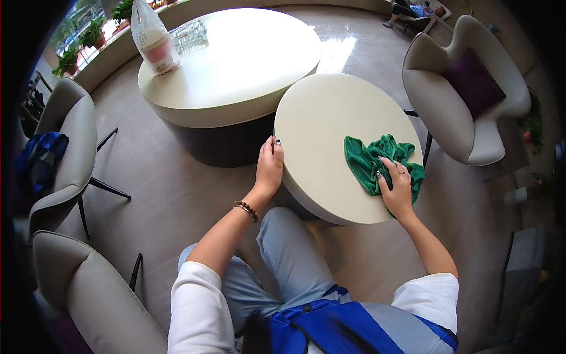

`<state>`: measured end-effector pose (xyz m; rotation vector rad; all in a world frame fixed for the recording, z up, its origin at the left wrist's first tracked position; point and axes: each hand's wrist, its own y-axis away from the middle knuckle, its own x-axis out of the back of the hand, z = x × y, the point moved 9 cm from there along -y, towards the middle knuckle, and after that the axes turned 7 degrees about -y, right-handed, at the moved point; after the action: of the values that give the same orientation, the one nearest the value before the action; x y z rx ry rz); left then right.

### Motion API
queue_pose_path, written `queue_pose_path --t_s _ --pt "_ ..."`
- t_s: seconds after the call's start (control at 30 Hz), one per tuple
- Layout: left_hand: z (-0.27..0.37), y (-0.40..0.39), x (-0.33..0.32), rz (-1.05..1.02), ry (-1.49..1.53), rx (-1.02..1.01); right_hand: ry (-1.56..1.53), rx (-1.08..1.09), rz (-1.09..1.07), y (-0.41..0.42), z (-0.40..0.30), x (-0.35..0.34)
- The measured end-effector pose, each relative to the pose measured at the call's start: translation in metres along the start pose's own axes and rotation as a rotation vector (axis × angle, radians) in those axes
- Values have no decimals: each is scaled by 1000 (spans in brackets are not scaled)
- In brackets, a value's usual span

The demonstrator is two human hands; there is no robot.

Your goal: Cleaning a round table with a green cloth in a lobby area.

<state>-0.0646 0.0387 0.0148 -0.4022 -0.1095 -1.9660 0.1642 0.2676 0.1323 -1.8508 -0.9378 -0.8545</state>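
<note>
A small round cream table [327,119] stands in front of me, its top at knee height. My right hand [395,183] presses on a crumpled green cloth [360,161] near the table's right edge, fingers bent into its folds. Part of the cloth reaches over the rim. My left hand [270,161] rests against the left side of the same table, fingers along its edge, with no loose thing in it.
A larger round cream table [199,95] with a dark base adjoins at the upper left, bearing a plastic bag [157,48] with a tub inside and clear glassware [190,35]. Grey armchairs [82,128] stand left and right [442,97]. A person [415,11] reclines far off.
</note>
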Motion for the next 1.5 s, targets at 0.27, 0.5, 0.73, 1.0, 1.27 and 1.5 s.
queue_pose_path --t_s 0.27,0.5,0.73,1.0,1.27,1.5 --pt "-4 0 -5 -19 17 21 -26 270 -153 -14 20 8" --pt "-1 4 -3 22 51 35 -26 222 -73 -65 57 0" --pt "-9 0 -8 7 55 40 120 -32 92 -127 120 -13" --pt "-18 -3 -9 -19 58 27 368 -436 247 -147 148 -25" --pt "-15 -2 -8 -20 56 47 358 -443 231 -146 148 -25" --pt "-3 0 -4 2 70 61 353 -445 227 -147 149 -25"
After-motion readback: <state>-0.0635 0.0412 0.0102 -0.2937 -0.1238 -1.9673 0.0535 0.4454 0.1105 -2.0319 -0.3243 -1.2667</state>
